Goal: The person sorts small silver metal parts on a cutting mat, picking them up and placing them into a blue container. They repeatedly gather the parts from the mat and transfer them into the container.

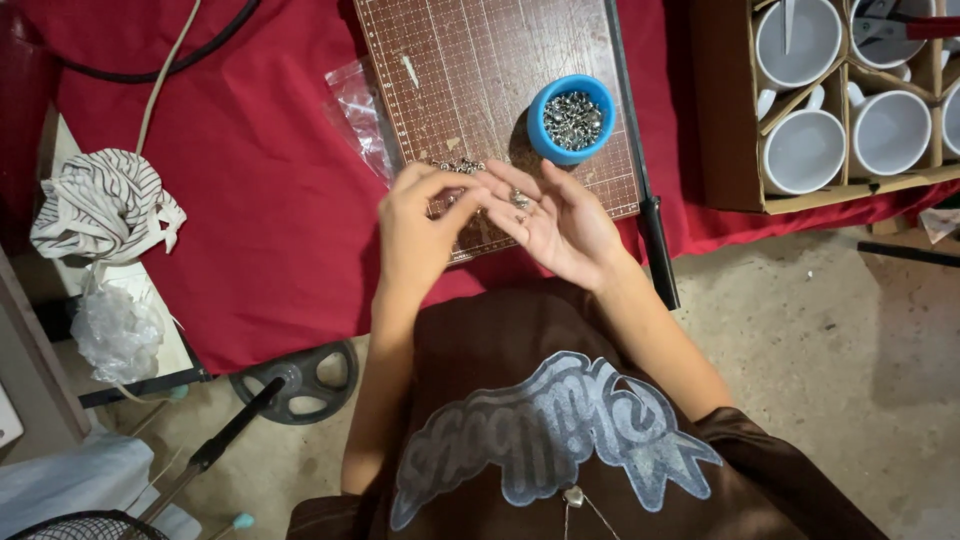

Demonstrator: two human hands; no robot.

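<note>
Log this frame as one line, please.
left hand: pinching small metal piece | right hand: palm up, metal pieces on fingers | blue cup: metal pieces | cutting mat

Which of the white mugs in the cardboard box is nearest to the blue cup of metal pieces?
The lower-left white mug, at the box's near left corner. The other mugs sit farther back or to the right, away from the blue cup.

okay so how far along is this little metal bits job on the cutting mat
Done so far: a short linked run of small metal pieces lies on the brown cutting mat. In hand: the left hand pinches something tiny over the right hand, whose open palm holds a few pieces. Left: the blue cup looks nearly full of loose metal pieces.
</note>
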